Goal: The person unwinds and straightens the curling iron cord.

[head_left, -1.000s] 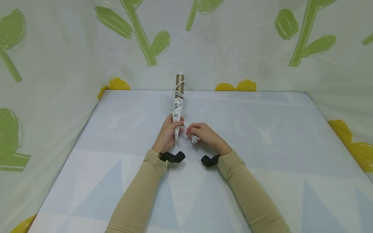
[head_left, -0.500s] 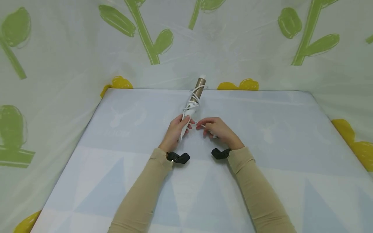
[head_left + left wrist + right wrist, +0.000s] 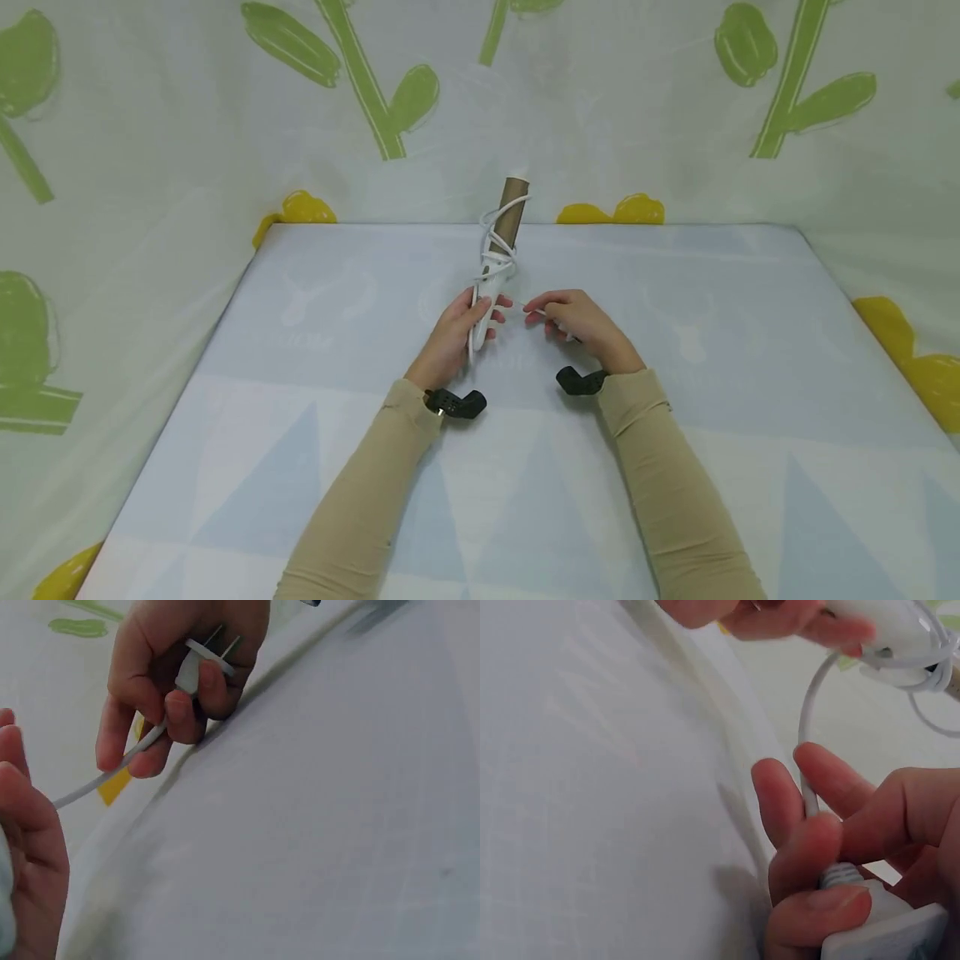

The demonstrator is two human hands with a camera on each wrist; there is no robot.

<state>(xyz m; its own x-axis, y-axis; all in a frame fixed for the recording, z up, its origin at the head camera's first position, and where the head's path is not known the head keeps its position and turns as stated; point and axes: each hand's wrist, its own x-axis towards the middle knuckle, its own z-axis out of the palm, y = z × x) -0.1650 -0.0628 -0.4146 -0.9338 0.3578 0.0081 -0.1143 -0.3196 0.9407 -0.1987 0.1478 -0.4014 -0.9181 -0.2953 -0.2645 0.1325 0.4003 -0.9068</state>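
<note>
A curling iron (image 3: 510, 218) with a gold-brown barrel and a white handle points up toward the wall in the head view, leaning slightly right. My left hand (image 3: 453, 333) grips its handle, thumb lying along the top. White cord (image 3: 504, 242) winds loosely around the barrel and upper handle. To the right, my right hand (image 3: 588, 327) holds the cord's plug end. In the left wrist view the two-pin plug (image 3: 189, 673) sits within the right hand's curled fingers. A stretch of cord (image 3: 808, 712) runs from those fingers up toward the iron in the right wrist view.
The table (image 3: 570, 500) has a pale cover with blue triangles. A white wall sheet (image 3: 600, 108) with green leaves and yellow shapes hangs behind the table's far edge. Black wrist cameras (image 3: 459, 404) sit on both wrists.
The curling iron has shifted right and tipped from nearly straight to a rightward lean. My right hand has moved right and a little farther forward, widening the gap between the hands, plug still in it.
</note>
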